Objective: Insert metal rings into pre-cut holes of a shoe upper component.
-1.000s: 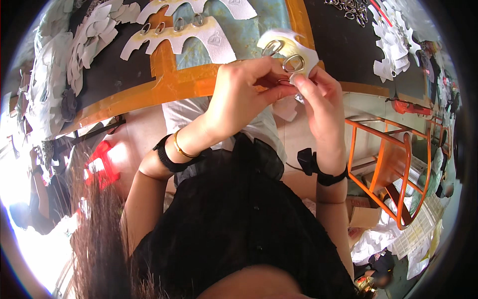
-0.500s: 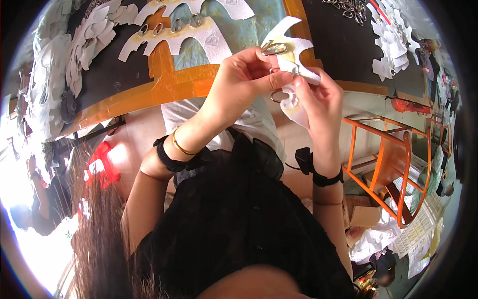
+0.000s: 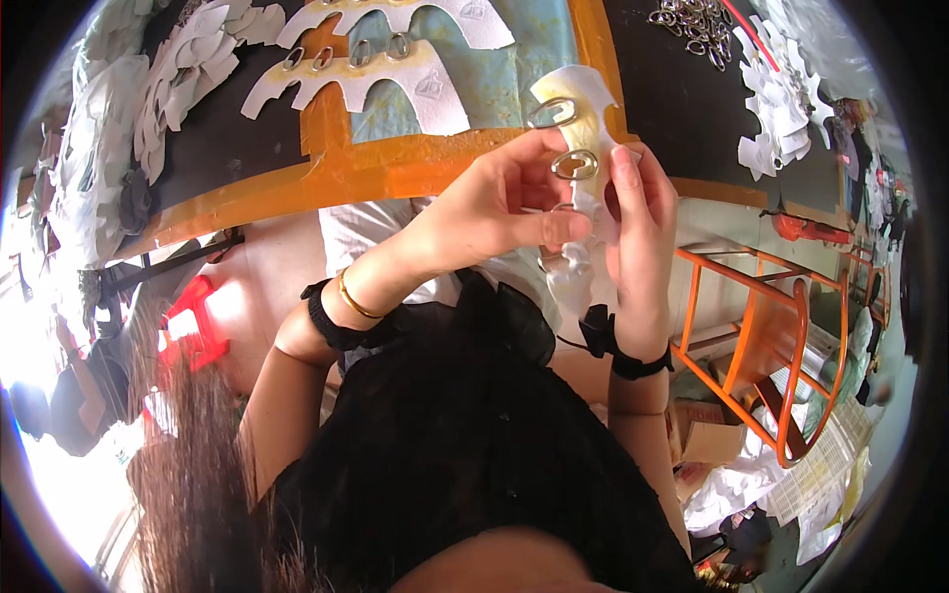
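A white scalloped strip (image 3: 585, 87), yellowish along one part, hangs upright between my hands past the table's front edge. Oval metal rings (image 3: 574, 151) sit along its side, several in all. My left hand (image 3: 484, 210) is closed, thumb and fingers pinching the strip near a lower ring. From the other side, my right hand (image 3: 641, 227) grips it, the thumb up by the strip's edge; some fingers are hidden behind it. On the table lie a similar white strip (image 3: 432, 87) with several rings on its tabs and another such strip (image 3: 479, 22) beyond it.
Loose white pieces (image 3: 188, 84) overlap at the table's left. A heap of metal rings (image 3: 697, 30) and more white pieces (image 3: 776, 124) lie at the right. Orange tape (image 3: 262, 193) borders the table. An orange chair (image 3: 761, 326) stands right; a red stool (image 3: 203, 321) and a person (image 3: 84, 395) are left.
The strip has turned more upright and been lowered toward me, so its rings now face up. My left hand has shifted down along it; both hands keep hold.
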`<state>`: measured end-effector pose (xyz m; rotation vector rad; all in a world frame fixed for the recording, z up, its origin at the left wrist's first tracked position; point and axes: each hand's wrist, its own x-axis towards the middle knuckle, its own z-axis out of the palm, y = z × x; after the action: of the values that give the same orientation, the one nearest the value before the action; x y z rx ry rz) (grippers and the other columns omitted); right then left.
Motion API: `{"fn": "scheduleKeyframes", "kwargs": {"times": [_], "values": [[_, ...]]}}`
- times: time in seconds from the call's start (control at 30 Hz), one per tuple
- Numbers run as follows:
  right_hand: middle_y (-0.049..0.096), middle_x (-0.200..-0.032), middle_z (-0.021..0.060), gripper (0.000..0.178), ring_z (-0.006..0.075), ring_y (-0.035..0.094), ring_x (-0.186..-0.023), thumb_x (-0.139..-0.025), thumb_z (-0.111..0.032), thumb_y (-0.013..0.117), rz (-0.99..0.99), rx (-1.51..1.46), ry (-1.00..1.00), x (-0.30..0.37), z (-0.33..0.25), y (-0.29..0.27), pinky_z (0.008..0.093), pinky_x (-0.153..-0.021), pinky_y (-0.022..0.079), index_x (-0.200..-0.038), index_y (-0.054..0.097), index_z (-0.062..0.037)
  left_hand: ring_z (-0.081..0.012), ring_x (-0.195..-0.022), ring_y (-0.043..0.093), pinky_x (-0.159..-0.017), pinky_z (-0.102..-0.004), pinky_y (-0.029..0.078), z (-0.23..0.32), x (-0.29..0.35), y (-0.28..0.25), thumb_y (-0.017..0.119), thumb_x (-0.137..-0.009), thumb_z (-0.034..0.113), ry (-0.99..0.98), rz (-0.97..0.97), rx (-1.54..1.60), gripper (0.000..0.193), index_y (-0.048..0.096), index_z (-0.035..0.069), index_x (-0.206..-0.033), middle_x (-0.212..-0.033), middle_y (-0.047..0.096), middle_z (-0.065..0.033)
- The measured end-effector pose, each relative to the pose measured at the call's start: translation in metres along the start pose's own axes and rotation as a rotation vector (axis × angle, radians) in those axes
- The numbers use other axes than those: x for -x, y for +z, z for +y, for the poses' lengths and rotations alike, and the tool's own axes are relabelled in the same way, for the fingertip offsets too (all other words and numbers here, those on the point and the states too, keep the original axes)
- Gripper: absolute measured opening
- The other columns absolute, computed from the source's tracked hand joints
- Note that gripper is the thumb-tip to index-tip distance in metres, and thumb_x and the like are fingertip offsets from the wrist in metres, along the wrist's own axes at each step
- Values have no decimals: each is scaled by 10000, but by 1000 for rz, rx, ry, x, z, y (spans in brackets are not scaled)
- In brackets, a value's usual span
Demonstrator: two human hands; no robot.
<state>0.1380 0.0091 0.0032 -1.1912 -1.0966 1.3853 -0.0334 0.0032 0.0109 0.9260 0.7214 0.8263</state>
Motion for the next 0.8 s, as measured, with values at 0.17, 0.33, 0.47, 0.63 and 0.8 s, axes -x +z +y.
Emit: {"fn": "scheduleKeyframes", "kwargs": {"times": [0.17, 0.33, 0.47, 0.63, 0.8], "values": [[470, -645, -64, 243, -4, 377, -547, -916, -275, 522, 27, -209, 42, 2, -11, 8, 164, -490, 279, -816, 546, -55, -148, -901, 581, -771, -288, 499, 1, 0, -7, 478, -893, 60, -89, -170, 562, 304, 439, 37, -1194, -1019, 543, -56], [460, -622, -66, 227, -7, 363, -528, -905, -248, 542, -92, -114, 67, 4, -11, 5, 160, -477, 249, -779, 543, -58, -90, -818, 579, -721, -230, 484, -8, -3, 2, 559, -892, 131, 10, -55, 459, 214, 519, 53, -1087, -945, 595, -22], [441, -584, -75, 213, -15, 327, -484, -894, -212, 562, -97, -154, 95, 5, -10, 6, 160, -442, 212, -753, 530, -56, -66, -747, 563, -685, -211, 470, -11, -1, 0, 620, -853, 148, 3, 39, 410, 182, 581, 26, -983, -872, 610, -11], [450, -616, -79, 200, -23, 336, -505, -890, -204, 570, -103, -152, 83, 5, -9, 9, 158, -446, 216, -766, 541, -49, -66, -732, 555, -683, -209, 473, -6, 0, 8, 632, -843, 136, 56, 139, 347, 135, 609, 20, -909, -831, 606, -3], [461, -628, -77, 180, -22, 348, -510, -888, -189, 569, -103, -149, 79, 3, -12, 8, 156, -446, 224, -785, 552, -42, -65, -725, 547, -701, -215, 472, -11, -2, 5, 628, -843, 117, 82, 129, 395, 123, 602, 17, -910, -824, 594, 2]]}}
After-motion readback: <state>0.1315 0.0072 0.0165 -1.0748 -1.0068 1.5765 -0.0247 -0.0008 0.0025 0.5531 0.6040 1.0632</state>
